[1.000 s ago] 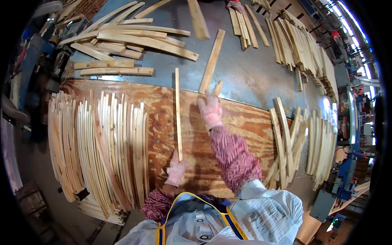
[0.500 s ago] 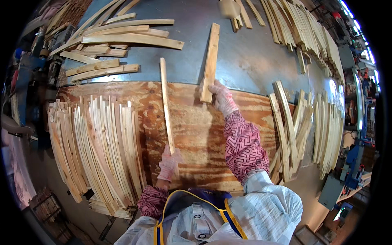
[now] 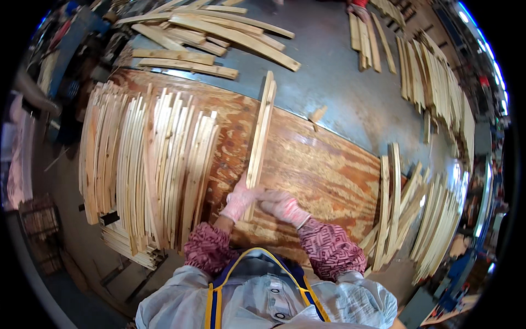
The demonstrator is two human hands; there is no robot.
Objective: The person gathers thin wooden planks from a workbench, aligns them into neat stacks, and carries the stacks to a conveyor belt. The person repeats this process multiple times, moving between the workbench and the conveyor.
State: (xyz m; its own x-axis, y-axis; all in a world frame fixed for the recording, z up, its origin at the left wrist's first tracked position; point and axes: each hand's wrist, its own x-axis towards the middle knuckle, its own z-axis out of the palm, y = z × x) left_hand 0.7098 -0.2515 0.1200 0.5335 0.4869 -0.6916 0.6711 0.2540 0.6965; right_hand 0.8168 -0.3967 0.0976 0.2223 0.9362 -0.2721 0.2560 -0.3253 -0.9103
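Two pale wooden slats (image 3: 259, 131) lie side by side in my hands, pointing away from me over a plywood board (image 3: 329, 181). My left hand (image 3: 239, 199), in a pink and white glove, is closed round their near part. Close beside it, my right hand (image 3: 284, 206), gloved the same way, has its fingers at the slats near the left hand. Its fingertips are partly hidden there, so I cannot tell how firmly it grips. Left of my hands is a large row of slats (image 3: 159, 164).
More slats (image 3: 230, 35) lie loose on the metal tabletop (image 3: 307, 82). A small wooden piece (image 3: 318, 114) is near the plywood's far edge. Slats are heaped at the right (image 3: 390, 203). Across the table, a co-worker's red-covered hand (image 3: 359, 5) is at several slats.
My right hand has drawn its slat back towards me, alongside the one in my left hand. My view has turned and shifted. A small wooden piece now shows near the plywood's far edge.
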